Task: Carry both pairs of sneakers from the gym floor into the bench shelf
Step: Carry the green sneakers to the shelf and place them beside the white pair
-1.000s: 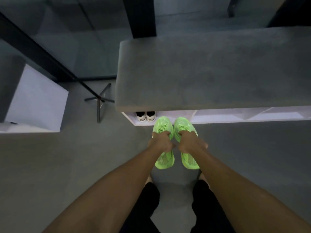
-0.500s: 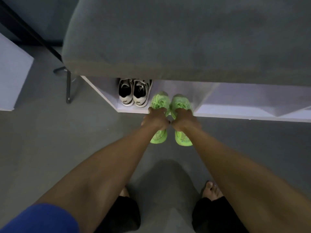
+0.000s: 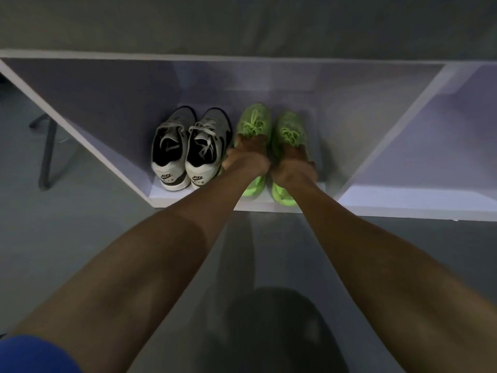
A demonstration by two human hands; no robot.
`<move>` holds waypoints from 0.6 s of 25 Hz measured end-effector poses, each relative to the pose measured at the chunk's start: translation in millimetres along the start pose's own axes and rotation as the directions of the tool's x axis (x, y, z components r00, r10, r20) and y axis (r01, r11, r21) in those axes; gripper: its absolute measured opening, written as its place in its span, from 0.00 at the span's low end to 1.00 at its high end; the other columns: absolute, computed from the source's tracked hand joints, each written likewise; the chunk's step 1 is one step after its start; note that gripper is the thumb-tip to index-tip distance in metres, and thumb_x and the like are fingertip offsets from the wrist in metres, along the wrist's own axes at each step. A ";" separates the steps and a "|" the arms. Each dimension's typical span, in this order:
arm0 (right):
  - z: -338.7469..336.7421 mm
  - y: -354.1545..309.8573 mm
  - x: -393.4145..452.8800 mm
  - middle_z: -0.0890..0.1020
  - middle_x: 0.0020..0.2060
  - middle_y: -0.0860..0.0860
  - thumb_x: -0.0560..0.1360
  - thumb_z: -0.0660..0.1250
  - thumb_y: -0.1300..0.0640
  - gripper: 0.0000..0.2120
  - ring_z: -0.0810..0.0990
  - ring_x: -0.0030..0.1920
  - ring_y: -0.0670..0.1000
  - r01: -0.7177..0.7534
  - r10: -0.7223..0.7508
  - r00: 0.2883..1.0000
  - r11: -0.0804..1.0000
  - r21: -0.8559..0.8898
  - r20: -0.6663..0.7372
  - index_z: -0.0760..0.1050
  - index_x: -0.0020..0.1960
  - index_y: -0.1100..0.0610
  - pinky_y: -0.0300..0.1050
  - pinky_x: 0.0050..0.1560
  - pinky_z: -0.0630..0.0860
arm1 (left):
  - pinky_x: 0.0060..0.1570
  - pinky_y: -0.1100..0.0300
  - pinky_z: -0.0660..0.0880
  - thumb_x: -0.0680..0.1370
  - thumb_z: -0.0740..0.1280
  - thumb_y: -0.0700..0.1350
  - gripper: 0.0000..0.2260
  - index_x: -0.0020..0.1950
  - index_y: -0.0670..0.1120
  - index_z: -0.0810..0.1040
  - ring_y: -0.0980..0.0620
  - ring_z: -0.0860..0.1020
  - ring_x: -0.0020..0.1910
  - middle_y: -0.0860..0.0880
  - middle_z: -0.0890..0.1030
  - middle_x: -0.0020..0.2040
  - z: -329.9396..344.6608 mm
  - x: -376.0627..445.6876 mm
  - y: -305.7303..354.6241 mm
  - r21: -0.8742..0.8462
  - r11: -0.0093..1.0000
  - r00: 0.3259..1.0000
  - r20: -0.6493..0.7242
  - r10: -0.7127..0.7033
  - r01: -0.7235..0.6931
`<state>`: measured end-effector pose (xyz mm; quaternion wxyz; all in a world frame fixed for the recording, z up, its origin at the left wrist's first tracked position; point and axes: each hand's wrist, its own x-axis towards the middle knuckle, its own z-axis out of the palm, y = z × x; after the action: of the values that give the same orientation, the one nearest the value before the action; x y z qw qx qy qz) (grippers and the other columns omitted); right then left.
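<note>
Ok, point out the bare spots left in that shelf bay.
Bare floor lies left of the white sneakers up to the slanted divider, and behind both pairs. The middle is crowded: green sneakers, left hand, right hand. The neighbouring bay is bare.

"NIKE" is printed on each heel tab of the white sneakers (image 3: pixel 189 152); smaller lettering beneath is unreadable.

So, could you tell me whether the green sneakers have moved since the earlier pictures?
Yes. The green sneakers have gone forward into the shelf, beside the white sneakers; earlier they were out over the floor in front of it. Both hands keep their grip.
</note>
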<state>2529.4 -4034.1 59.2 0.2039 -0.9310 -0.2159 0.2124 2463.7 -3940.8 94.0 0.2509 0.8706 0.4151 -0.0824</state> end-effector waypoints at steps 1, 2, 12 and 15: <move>0.0 -2.5 10.3 0.63 0.76 0.56 0.76 0.61 0.37 0.33 0.66 0.72 0.67 0.001 -0.001 1.000 1.000 0.012 0.006 0.59 0.78 0.43 0.64 0.68 0.62 | 0.63 0.40 0.72 0.75 0.64 0.52 0.27 0.74 0.62 0.65 0.32 0.68 0.69 0.41 0.58 0.75 -0.9 9.4 5.1 -0.018 1.000 1.000 -0.017 0.005 -0.005; -1.2 -6.2 19.0 0.65 0.76 0.56 0.75 0.61 0.37 0.32 0.67 0.71 0.67 0.001 -0.001 1.000 1.000 0.019 0.012 0.61 0.77 0.43 0.65 0.68 0.62 | 0.63 0.40 0.72 0.75 0.63 0.53 0.27 0.74 0.62 0.65 0.33 0.68 0.68 0.41 0.59 0.75 -0.9 17.2 7.9 -0.028 1.000 1.000 -0.026 0.006 -0.007; -11.3 -0.4 48.2 0.74 0.67 0.53 0.72 0.56 0.32 0.26 0.75 0.63 0.66 0.102 -0.102 0.995 0.994 -0.042 -0.010 0.71 0.68 0.38 0.59 0.61 0.70 | 0.67 0.42 0.62 0.81 0.57 0.56 0.24 0.78 0.57 0.60 0.37 0.57 0.74 0.44 0.62 0.76 4.2 44.3 11.8 0.230 0.971 0.997 0.057 0.060 -0.071; -11.8 0.3 46.0 0.74 0.68 0.53 0.70 0.56 0.31 0.29 0.74 0.64 0.66 0.125 -0.124 0.992 0.991 -0.043 0.037 0.69 0.69 0.37 0.59 0.62 0.71 | 0.67 0.39 0.63 0.73 0.59 0.56 0.30 0.76 0.54 0.63 0.36 0.56 0.75 0.48 0.63 0.76 1.3 52.8 12.1 0.326 0.940 0.987 0.152 0.054 -0.102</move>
<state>2572.8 -4015.2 54.7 0.1921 -0.9162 -0.2819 0.2104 2506.9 -3911.9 78.8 0.1321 0.9082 0.3415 -0.2026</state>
